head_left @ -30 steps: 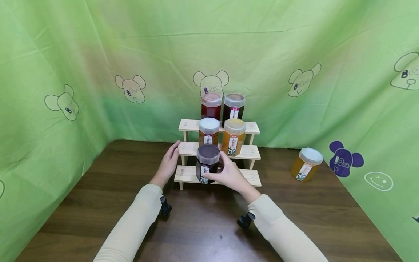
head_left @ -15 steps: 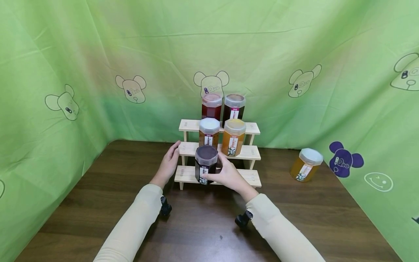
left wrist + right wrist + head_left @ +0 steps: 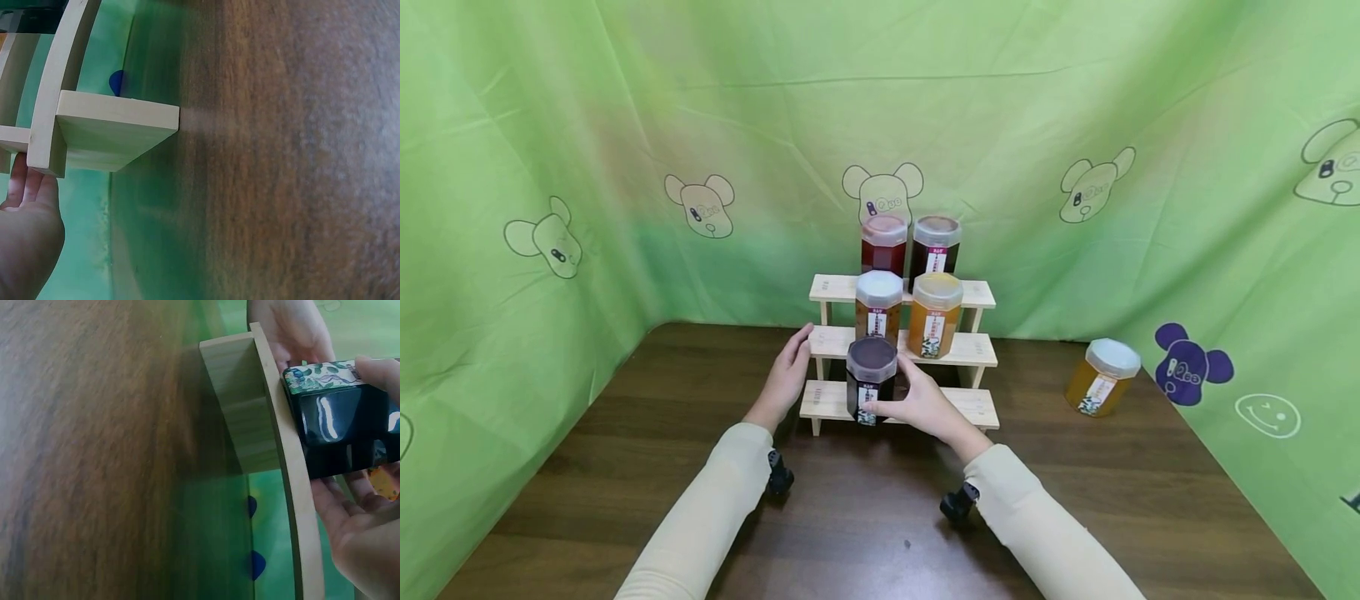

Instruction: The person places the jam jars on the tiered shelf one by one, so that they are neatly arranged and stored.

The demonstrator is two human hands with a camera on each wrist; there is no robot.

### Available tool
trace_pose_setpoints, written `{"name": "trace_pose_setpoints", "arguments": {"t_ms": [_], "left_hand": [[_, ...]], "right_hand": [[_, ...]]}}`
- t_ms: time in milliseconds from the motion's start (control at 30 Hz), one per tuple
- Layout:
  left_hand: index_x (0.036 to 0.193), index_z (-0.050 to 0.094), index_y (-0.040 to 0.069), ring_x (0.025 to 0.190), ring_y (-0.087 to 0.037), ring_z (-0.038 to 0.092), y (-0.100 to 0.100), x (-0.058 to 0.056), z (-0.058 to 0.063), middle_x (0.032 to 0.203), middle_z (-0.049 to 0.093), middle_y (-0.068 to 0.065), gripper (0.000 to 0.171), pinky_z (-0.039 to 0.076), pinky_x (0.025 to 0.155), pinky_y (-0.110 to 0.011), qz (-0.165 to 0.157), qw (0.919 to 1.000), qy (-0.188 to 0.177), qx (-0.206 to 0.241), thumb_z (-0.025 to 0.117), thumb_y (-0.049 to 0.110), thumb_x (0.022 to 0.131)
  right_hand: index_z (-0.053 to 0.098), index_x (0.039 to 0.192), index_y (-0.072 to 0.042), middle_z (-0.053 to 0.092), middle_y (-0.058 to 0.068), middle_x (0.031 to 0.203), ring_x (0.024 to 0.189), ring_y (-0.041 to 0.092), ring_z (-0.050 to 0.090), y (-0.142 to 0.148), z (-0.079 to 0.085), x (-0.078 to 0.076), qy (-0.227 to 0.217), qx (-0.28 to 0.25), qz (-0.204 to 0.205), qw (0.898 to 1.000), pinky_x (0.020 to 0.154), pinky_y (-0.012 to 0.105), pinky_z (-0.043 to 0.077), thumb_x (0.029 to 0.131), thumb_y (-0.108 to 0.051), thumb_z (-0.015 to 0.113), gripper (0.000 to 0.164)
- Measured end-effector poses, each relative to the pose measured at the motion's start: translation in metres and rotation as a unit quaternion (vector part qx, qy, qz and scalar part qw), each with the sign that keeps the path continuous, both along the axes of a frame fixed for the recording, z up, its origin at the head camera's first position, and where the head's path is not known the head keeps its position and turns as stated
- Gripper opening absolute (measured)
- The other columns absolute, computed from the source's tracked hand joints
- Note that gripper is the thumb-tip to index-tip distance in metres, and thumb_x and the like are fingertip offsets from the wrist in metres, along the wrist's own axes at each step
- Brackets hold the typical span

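Observation:
My right hand (image 3: pixel 925 402) grips a dark hexagonal jar (image 3: pixel 871 357) with a clear lid and white label, thumb over its front. The jar stands upright at the left-middle of the bottom step of a three-step wooden stand (image 3: pixel 827 398); in the right wrist view the dark jar (image 3: pixel 344 422) has its base at the board. My left hand (image 3: pixel 784 379) touches the stand's left end near the middle step, fingers nearly straight. In the left wrist view, the left hand's fingers (image 3: pixel 30 184) lie against a board's end, their tips partly hidden.
A red jar (image 3: pixel 883 246) and a dark jar (image 3: pixel 936 250) occupy the top step. On the middle step are an amber jar (image 3: pixel 878 300) and an orange jar (image 3: pixel 935 317). Another amber jar (image 3: pixel 1101 379) stands on the brown table (image 3: pixel 1037 467) at right. A green cloth (image 3: pixel 760 125) hangs behind.
My right hand has shifted the dark jar slightly left and toward the front of the bottom step. The left hand stays at the stand's left end.

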State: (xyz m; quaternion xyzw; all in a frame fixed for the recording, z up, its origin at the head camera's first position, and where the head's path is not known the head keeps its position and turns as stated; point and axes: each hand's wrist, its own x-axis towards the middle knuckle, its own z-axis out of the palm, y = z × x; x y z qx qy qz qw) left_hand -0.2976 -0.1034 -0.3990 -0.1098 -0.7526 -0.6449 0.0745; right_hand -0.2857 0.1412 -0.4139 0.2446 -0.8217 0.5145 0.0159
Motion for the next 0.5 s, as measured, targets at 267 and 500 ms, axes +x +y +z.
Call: {"name": "trace_pose_setpoints", "arguments": {"t_ms": [267, 500], "left_hand": [[0.155, 0.034, 0.003, 0.147, -0.03, 0.025, -0.004, -0.026, -0.029, 0.16, 0.031, -0.016, 0.047, 0.021, 0.12, -0.046, 0.007, 0.9999, 0.002, 0.009, 0.036, 0.018, 0.111], [0.155, 0.038, 0.009, 0.146, -0.026, 0.029, -0.002, -0.026, -0.032, 0.159, 0.035, -0.012, 0.045, 0.024, 0.119, -0.043, 0.018, 0.9998, 0.005, 0.002, 0.037, 0.02, 0.111]], "right_hand": [[0.047, 0.144, -0.017, 0.058, 0.004, 0.132, 0.116, 0.021, 0.057, 0.0, -0.001, 0.003, -0.004, -0.008, -0.012, 1.0, 0.1, 0.041, 0.047, 0.077, -0.024, 0.089, 0.08], [0.048, 0.139, -0.014, 0.059, 0.008, 0.126, 0.11, 0.024, 0.062, 0.0, 0.0, 0.008, 0.001, -0.009, -0.014, 1.0, 0.089, 0.037, 0.055, 0.078, -0.019, 0.089, 0.074]]}}
